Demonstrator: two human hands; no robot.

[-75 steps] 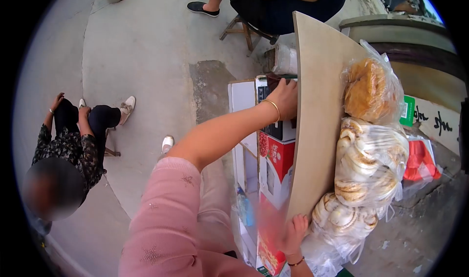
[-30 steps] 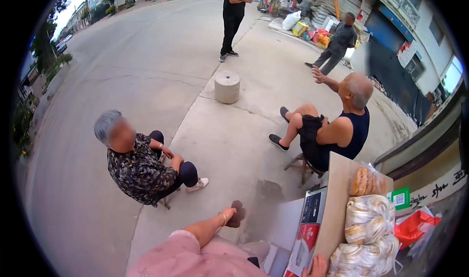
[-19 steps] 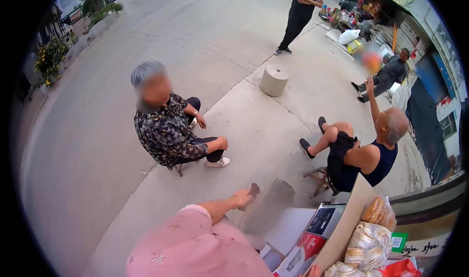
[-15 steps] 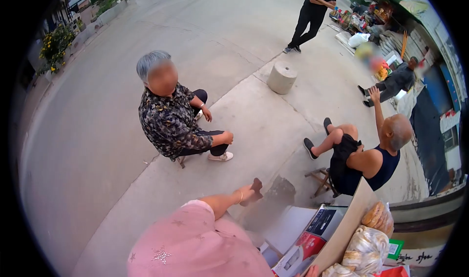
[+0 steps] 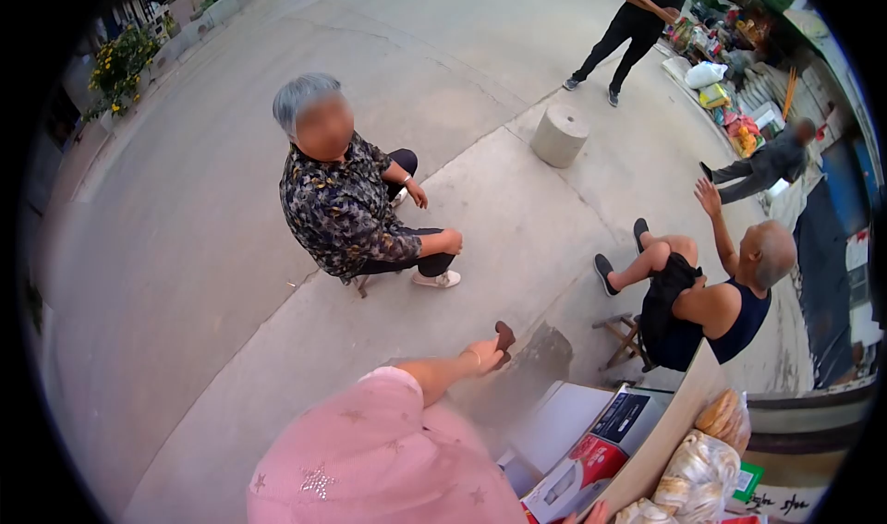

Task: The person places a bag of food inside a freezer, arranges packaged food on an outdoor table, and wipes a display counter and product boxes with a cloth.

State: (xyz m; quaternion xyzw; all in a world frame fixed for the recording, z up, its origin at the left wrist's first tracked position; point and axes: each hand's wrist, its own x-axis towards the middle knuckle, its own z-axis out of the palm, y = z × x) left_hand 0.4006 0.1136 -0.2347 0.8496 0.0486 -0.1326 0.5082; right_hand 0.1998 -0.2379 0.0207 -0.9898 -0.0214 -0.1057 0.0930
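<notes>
My left hand [image 5: 488,353], below a pink sleeve with a thin band at the wrist, is stretched forward over the pavement. Its fingers look closed around a small dark brown thing [image 5: 504,337] whose kind I cannot make out. At the bottom edge only a few fingers of my right hand [image 5: 591,515] show, beside the lower end of an upright brown board [image 5: 667,427]. Whether they grip it is hidden. Left of the board lie a red and white box [image 5: 580,469] and a black and white box [image 5: 621,416]. Bagged, pale brown goods [image 5: 691,469] are on its other side.
A person in a patterned shirt [image 5: 337,205] sits ahead, and another in a dark vest [image 5: 735,311] sits on a stool [image 5: 624,339] with one hand raised. A concrete cylinder [image 5: 559,136] stands between them. Beyond are a standing person [image 5: 637,25] and piled goods [image 5: 730,80].
The view has shifted, so the surroundings appear farther right. My left hand has turned slightly with the brown thing. The standing person's feet have moved apart.
</notes>
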